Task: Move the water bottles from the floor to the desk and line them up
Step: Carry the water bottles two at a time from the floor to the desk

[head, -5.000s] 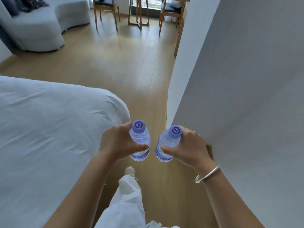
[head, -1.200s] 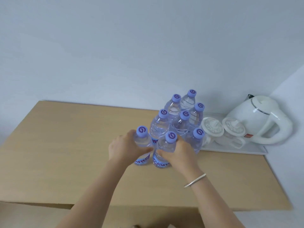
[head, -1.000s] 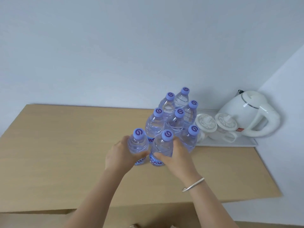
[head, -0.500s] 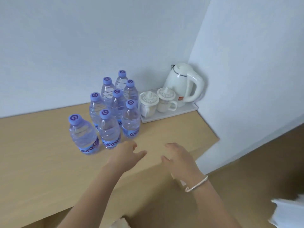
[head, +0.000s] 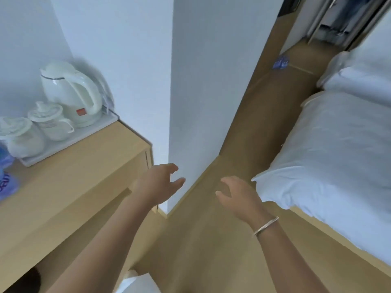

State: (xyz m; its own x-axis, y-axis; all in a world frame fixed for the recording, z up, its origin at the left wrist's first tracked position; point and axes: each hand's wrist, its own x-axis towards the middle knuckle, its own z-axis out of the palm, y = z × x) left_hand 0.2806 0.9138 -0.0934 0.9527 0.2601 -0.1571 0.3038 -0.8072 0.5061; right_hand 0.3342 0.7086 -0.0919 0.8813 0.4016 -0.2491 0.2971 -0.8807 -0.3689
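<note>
A white-sheeted bed (head: 330,157) fills the right of the frame and a wooden desk (head: 69,180) the left, with wooden floor (head: 211,240) between. At upper left a white kettle (head: 69,92) and two lidded cups (head: 45,121) are seen on a tray (head: 84,134); blurred water bottles (head: 5,178) are cut off at the desk's left edge, and a bluish cluster (head: 280,63), too blurred to identify, lies on the floor at upper right. At centre the left hand (head: 157,183) and the braceleted right hand (head: 239,192) are held empty, fingers loosely spread.

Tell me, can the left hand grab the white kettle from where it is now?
Probably not without a bigger reach. The left hand hangs open past the desk edge, while the kettle sits far back in the corner. Nothing blocks the way, though.
</note>
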